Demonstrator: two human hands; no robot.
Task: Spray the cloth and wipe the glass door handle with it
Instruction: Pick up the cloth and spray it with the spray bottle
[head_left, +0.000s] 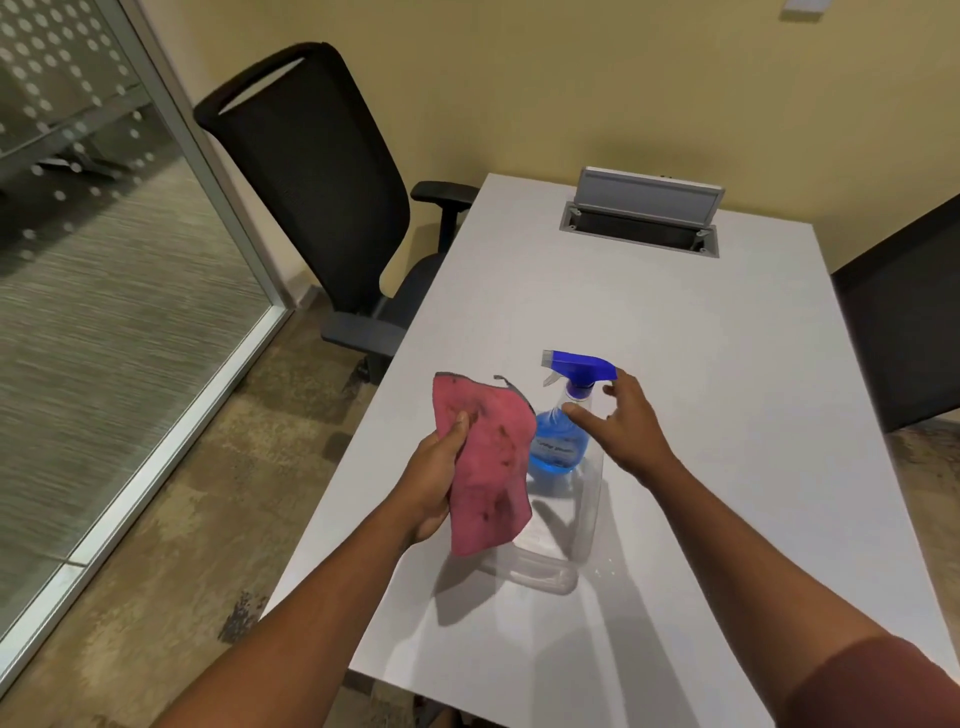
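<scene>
Pink cloth, stained with dark spots, hangs from your left hand; that grip is closed on it, thumb pressed over the front and the fingers hidden behind. You hold it above the bench, near the left edge, just left of the spray bottle. Its clear body holds blue liquid and carries a blue trigger head whose nozzle points left. The bottle stands upright near the middle of the bench, towards the near end. Your right hand is beside the bottle's neck with its grip open: fingers spread and relaxed, thumb just at the neck, nothing held. Whether the thumb touches the bottle, you cannot tell. At the far end of the bench a grey cable hatch stands propped open. A black chair sits off the left edge, and a glass wall runs along the left.
</scene>
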